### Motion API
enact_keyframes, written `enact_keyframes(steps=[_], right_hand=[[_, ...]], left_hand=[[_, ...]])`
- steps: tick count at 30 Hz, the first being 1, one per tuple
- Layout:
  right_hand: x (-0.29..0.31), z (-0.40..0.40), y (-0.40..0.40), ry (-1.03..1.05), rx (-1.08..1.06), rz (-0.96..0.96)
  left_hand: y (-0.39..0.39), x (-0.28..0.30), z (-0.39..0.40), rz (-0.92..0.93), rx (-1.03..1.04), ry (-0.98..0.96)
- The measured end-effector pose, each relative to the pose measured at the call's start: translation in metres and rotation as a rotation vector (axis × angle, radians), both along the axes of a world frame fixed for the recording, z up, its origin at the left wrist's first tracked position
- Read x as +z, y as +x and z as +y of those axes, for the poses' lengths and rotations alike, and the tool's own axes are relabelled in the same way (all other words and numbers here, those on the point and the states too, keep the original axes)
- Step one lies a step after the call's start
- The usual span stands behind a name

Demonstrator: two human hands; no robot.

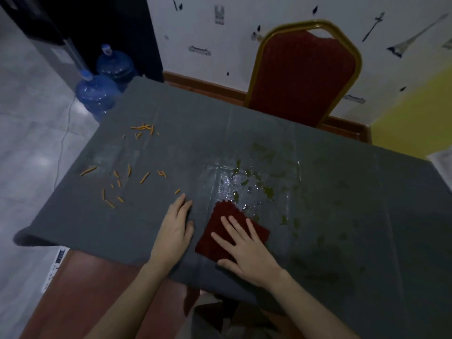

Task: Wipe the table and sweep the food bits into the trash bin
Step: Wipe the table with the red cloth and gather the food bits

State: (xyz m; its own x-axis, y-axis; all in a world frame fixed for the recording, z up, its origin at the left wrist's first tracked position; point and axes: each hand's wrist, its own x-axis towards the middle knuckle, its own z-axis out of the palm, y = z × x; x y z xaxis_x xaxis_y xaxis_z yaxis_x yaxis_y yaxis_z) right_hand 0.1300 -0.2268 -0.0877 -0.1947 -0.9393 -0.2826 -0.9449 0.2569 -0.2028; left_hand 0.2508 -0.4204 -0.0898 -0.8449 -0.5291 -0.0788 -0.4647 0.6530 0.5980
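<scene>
Dark red cloth (227, 231) pressed flat on a grey-covered table (342, 216)

The cloth is covered by the spread right hand (247, 250), while the left hand (175, 228) is laid flat just beside it; orange food strips (122, 177) are scattered left, green bits (254, 182) in a wet patch beyond.

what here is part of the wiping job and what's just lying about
Job: red cloth under the right hand; left hand flat on the table; orange bits; green bits; wet patch.

Lying about: chair; water jugs.
</scene>
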Motion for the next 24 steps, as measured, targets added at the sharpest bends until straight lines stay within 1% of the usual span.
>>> enact_keyframes(steps=[3, 5, 9, 11, 13, 17, 19, 22, 23, 24], right_hand=[[-0.013, 0.002, -0.002, -0.019, 0.012, 0.041], [-0.020, 0.004, -0.003, -0.060, 0.006, 0.056], [-0.024, 0.012, -0.013, -0.110, 0.058, 0.045], [-0.021, 0.027, -0.030, -0.109, 0.079, 0.049], [-0.015, 0.050, -0.055, -0.105, 0.050, 0.095], [-0.007, 0.110, -0.101, -0.031, -0.218, 0.149], [-0.008, 0.122, -0.098, -0.069, -0.394, 0.141], [-0.019, 0.090, -0.057, -0.264, -0.748, 0.118], [-0.022, 0.070, -0.039, -0.315, -0.845, 0.120], [-0.023, 0.050, -0.023, -0.351, -0.895, 0.105]], left_hand=[[-0.014, -0.013, -0.001, -0.075, -0.096, -0.186], [-0.014, -0.024, -0.002, -0.112, -0.135, -0.273], [-0.009, -0.029, -0.006, -0.107, -0.171, -0.305], [-0.011, -0.027, -0.006, -0.119, -0.169, -0.316], [-0.013, -0.026, -0.004, -0.134, -0.167, -0.313], [-0.012, -0.027, -0.005, -0.140, -0.157, -0.315], [-0.013, -0.028, -0.004, -0.134, -0.150, -0.308], [-0.014, -0.027, -0.005, -0.130, -0.140, -0.320], [-0.014, -0.027, -0.004, -0.133, -0.140, -0.324], [-0.014, -0.027, -0.004, -0.135, -0.142, -0.324]])
